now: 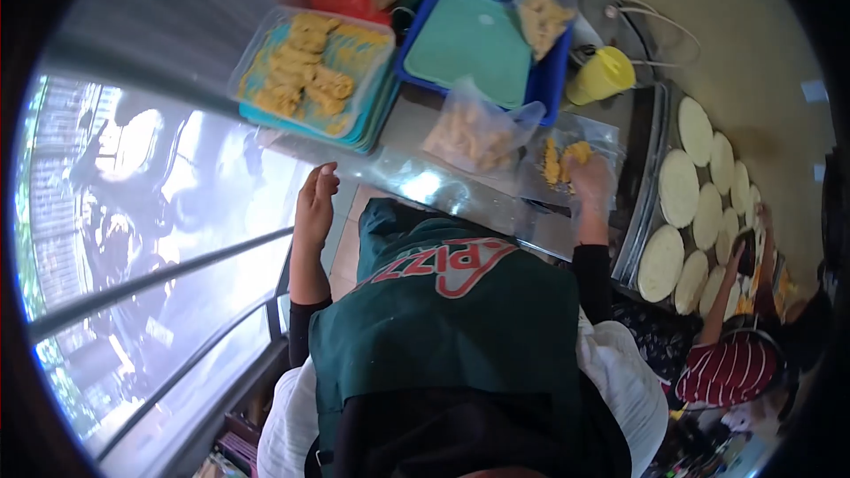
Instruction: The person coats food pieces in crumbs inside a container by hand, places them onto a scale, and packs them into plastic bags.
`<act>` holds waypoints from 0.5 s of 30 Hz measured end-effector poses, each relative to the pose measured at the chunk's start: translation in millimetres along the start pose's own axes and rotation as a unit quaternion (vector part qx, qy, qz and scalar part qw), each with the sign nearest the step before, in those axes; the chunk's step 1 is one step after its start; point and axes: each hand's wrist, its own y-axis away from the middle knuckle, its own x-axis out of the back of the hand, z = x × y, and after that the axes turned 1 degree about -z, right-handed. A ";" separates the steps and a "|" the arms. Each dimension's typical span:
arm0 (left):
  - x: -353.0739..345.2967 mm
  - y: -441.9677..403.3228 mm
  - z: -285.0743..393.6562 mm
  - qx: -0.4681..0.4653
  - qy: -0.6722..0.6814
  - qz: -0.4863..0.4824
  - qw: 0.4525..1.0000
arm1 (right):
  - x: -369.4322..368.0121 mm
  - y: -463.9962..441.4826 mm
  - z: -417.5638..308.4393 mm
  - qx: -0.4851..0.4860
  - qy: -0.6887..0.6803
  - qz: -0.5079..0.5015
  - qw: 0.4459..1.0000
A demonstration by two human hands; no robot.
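My right hand (591, 184) seems to be in a thin clear plastic glove. Its fingers close around a lump of yellow-orange crumbly food (577, 153) above a clear plastic sheet (540, 186). More of the same food lies beside the lump. My left hand (314, 199) is raised on the other side of my body, its fingers curled together with nothing seen in them. Nearest to it is a clear tub (382, 49) holding pale yellow battered-looking pieces (305, 71). A plastic bag of pale pieces (469, 134) sits left of my right hand.
A blue tray (551, 84) holds a green lid (469, 44) and another bag (542, 18). A yellow cup (602, 75) stands near a cable. Several flat dough rounds (679, 188) lie at right, where another person (730, 363) reaches over them. A metal rail (159, 283) runs at left.
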 end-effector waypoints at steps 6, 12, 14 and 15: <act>31.0 -4.2 -18.4 0.051 0.012 0.017 0.998 | 86.0 12.2 -68.9 0.161 -0.185 0.338 0.909; 73.3 -44.8 -24.0 0.006 0.001 -0.006 1.000 | 97.6 62.3 -267.0 0.351 -0.383 0.119 0.846; 91.3 -55.3 -20.0 -0.007 0.009 -0.013 1.000 | 67.4 69.8 -327.5 0.463 -0.221 0.074 0.855; 100.6 -60.9 -20.8 -0.015 0.016 -0.018 1.000 | 48.7 69.4 -352.2 0.487 -0.180 0.025 0.854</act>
